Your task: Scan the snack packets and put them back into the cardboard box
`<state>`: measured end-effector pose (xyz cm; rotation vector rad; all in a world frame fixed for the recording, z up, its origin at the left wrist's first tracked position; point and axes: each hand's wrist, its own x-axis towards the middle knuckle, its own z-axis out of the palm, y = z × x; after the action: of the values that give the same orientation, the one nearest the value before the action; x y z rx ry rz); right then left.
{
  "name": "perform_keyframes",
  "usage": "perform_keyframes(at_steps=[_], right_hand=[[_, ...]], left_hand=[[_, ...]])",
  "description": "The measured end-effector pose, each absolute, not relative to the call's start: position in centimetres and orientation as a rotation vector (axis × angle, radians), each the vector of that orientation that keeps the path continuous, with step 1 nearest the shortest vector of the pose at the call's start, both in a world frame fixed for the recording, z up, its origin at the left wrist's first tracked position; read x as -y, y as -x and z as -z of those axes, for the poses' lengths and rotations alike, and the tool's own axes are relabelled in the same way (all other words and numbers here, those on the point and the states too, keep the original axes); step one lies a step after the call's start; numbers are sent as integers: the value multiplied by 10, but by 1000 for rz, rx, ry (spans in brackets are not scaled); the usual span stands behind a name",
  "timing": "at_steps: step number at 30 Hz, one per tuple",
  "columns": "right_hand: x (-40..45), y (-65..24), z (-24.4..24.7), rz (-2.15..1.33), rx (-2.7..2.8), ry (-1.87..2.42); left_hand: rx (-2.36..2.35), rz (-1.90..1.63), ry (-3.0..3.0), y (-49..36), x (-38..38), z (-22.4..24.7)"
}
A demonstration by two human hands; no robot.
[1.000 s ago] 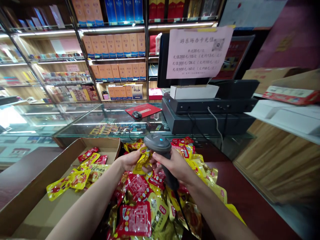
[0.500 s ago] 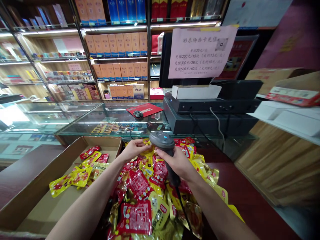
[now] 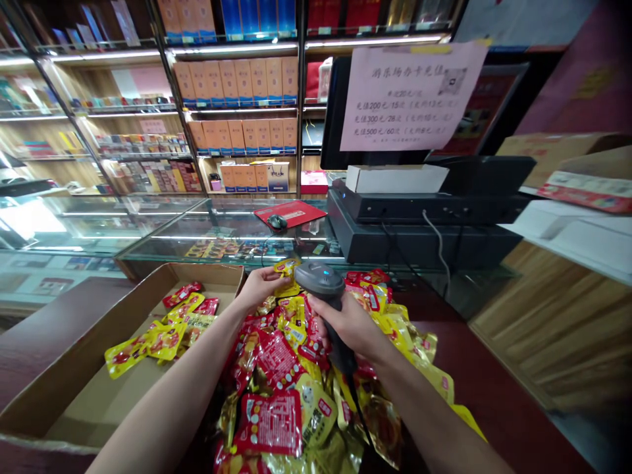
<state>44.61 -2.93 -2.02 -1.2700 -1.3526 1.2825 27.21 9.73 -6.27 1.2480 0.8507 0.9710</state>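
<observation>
My right hand (image 3: 348,322) is wrapped round the handle of a dark grey barcode scanner (image 3: 320,278), which has a small blue light on top and a cable hanging down. Between the thumb and fingers of my left hand (image 3: 263,287) is a yellow snack packet (image 3: 288,273), close to the left of the scanner's head. Under both hands lies a heap of red, yellow and gold snack packets (image 3: 276,359). To the left, a shallow cardboard box (image 3: 79,411) has several similar packets (image 3: 165,340) in it.
Behind the heap is a glass display counter (image 3: 222,227) with a computer mouse (image 3: 277,222) on a red mat (image 3: 301,212). A monitor carrying a pink paper sign (image 3: 409,99) stands above a black cash drawer (image 3: 419,234). Shelves of boxed goods (image 3: 241,82) line the back.
My left hand has raised the yellow packet slightly clear of the heap, beside the scanner. The scanner stays in my right hand, and the view has shifted a little.
</observation>
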Motion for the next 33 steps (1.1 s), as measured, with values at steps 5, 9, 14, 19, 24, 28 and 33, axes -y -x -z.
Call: perform_keyframes(at_steps=[5,9,14,19,24,28,33], right_hand=[[30,-446,20,-1282,1378,1281],[30,-446,21,-1290,1381,1269],[30,-446,23,-1283,1391,1269],[29,-446,25,-1280,1373,1280],[29,-445,22,-1304,1328,1278],[32,-442,14,-1334,1275,1270],[40,-438,4,-1283,1292,1307]], left_hand=[[-877,-971,-1255,-272,-97,63],[-838,-955,-1266,-272,-98,66],[-842,-925,-1315,-272,-98,66],[-901,-949,-1544,-270,-100,67],[-840,-929,-1534,-269,-104,72],[-846,-940,-1471,-269,-102,68],[-897,-1068,-1406,-267,-95,47]])
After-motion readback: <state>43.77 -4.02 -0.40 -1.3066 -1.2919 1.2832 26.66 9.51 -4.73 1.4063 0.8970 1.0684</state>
